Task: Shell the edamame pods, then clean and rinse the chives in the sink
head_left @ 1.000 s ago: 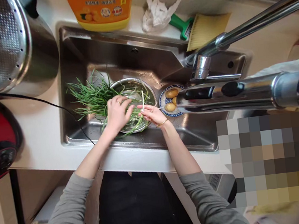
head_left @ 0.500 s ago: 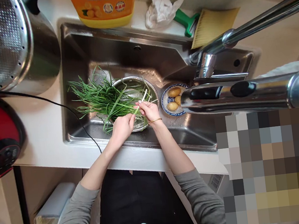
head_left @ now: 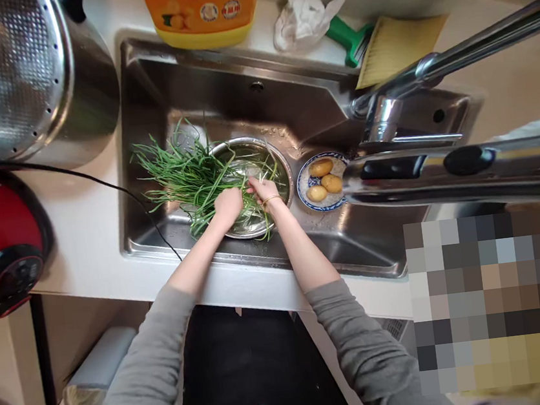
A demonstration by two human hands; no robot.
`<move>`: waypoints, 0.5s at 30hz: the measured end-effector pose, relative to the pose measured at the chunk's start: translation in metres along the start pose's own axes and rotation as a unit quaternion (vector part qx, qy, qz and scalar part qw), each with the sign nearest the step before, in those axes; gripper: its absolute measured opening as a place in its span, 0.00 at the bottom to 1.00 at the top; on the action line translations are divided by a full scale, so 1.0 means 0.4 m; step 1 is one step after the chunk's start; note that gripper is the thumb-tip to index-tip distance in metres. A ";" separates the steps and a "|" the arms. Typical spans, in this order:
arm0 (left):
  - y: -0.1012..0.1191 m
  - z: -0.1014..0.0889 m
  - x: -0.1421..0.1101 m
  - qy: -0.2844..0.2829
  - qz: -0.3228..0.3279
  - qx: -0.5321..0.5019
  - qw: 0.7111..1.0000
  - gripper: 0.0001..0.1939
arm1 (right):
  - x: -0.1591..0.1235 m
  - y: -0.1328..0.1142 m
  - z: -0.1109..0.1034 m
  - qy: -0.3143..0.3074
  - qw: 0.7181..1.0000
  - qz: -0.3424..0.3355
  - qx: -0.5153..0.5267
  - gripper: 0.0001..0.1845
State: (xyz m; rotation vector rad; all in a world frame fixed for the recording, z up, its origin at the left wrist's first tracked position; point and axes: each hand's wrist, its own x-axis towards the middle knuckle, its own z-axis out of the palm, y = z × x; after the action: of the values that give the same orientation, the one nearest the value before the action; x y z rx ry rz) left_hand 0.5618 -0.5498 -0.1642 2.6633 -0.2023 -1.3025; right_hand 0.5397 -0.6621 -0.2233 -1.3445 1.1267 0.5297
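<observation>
A big bunch of green chives (head_left: 183, 173) lies over the left side of a round metal basin (head_left: 290, 174) in the sink. My left hand (head_left: 229, 208) is closed on the chives at the basin's near left part. Close beside it, my right hand (head_left: 266, 193) has its fingers pinched together on pale stem ends of the chives. Loose strands lie inside the basin, and a few hang over its near rim. My fingers partly hide how many stems are in the pinch.
Right of the basin, a blue-and-white plate (head_left: 301, 189) holds potatoes (head_left: 321, 168). The faucet head (head_left: 394, 176) juts over the sink (head_left: 176, 67). A black cord (head_left: 102, 181) crosses the left rim. Behind stand an orange detergent bottle (head_left: 204, 8) and a green peeler (head_left: 347, 39); a steel pot (head_left: 93, 105) is at left.
My hands have moved lower over the basin, and the pale stalk that stuck up from my right fingers now points down or is hidden. The whole view has shifted slightly.
</observation>
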 end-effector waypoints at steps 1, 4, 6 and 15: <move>0.010 0.011 0.034 -0.024 0.000 -0.002 1.000 0.21 | -0.004 0.003 0.008 -0.016 1.000 0.010 -0.015 0.15; 0.019 0.050 0.090 -0.058 -0.019 -0.037 0.997 0.20 | -0.006 0.004 0.015 -0.043 0.996 0.041 -0.069 0.16; 0.007 0.072 0.091 -0.063 -0.014 -0.065 0.996 0.20 | 0.001 0.001 0.009 -0.069 0.991 0.081 -0.086 0.16; -0.020 0.033 -0.013 -0.007 0.030 -0.037 0.999 0.21 | -0.004 -0.010 0.019 -0.199 0.969 0.144 0.014 0.19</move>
State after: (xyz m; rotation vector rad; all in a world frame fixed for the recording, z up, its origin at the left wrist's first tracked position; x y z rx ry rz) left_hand 0.5484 -0.5423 -0.1697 2.5667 -0.2286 -1.2864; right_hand 0.5448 -0.6555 -0.2210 -0.9947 0.9917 0.9478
